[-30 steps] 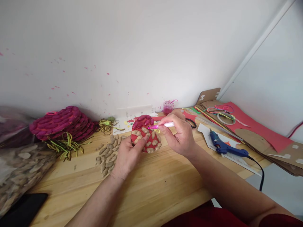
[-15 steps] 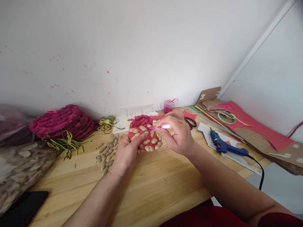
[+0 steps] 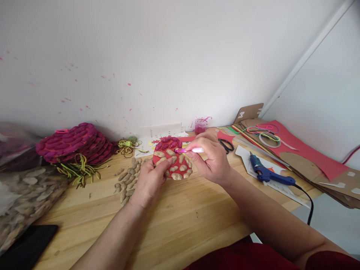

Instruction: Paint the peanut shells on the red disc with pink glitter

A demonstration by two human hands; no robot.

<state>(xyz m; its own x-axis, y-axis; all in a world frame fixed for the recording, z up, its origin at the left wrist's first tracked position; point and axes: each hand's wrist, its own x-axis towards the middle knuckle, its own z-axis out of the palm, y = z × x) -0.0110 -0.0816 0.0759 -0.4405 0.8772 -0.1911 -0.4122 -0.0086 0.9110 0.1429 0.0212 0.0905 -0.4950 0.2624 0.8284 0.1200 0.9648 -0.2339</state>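
My left hand [image 3: 148, 182] grips a round red disc [image 3: 172, 159] studded with peanut shells, tilted up above the wooden table [image 3: 180, 221]. The shells along the disc's top are painted magenta; the lower ones are bare tan. My right hand [image 3: 212, 157] pinches a small brush [image 3: 191, 150] with a white handle and pink tip, the tip touching the disc near its upper middle. A little pot of pink paint [image 3: 200, 125] stands by the wall behind the hands.
Loose peanuts [image 3: 128, 182] lie left of the disc. A stack of magenta-painted discs [image 3: 74, 142] and tangled rubber bands [image 3: 78, 168] sit at left, above a bag of peanuts [image 3: 25, 198] and a black phone [image 3: 26, 247]. Scissors [image 3: 226, 145], a blue glue gun [image 3: 267, 175], red paper and cardboard [image 3: 309, 157] lie right.
The disc has shifted slightly left and up in my left hand. The brush tip has stayed on its upper part, and more of the top shells look painted.
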